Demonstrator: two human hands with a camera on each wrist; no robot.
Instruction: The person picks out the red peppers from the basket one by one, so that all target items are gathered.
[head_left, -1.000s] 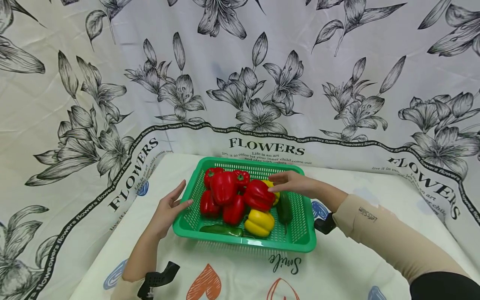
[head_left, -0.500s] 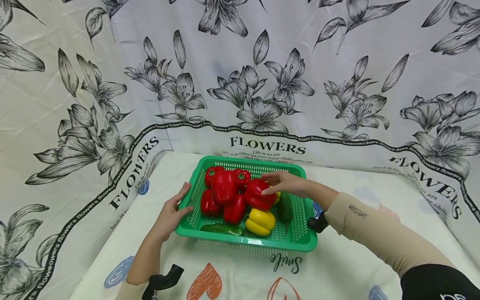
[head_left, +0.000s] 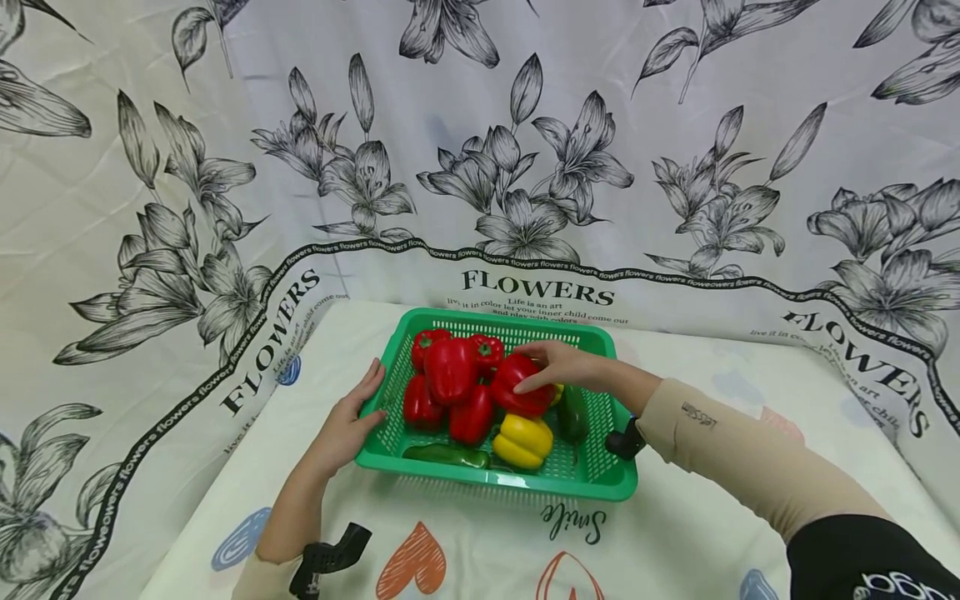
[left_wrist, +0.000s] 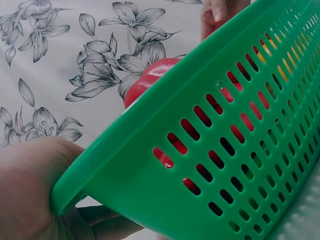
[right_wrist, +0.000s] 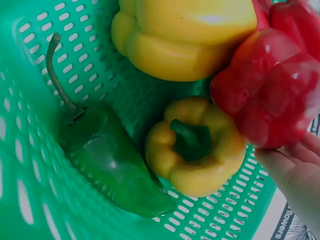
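Observation:
A green plastic basket holds bell peppers and green chili peppers. My left hand grips its left rim; the left wrist view shows fingers below the rim. With thumb and fingers, my right hand holds a red bell pepper at the right of the red pile. In the right wrist view that red bell pepper hides part of the fingers. Just beside it lie a small yellow bell pepper with a green stem and a larger yellow bell pepper.
Several red bell peppers are heaped in the basket's left half. A long green pepper lies along the front wall, and a dark green pepper by the right. A flower-printed curtain hangs behind the white cloth.
My right hand has moved left onto the red bell pepper and closed around its side. My left hand has come right to the basket's rim and taken hold of it.

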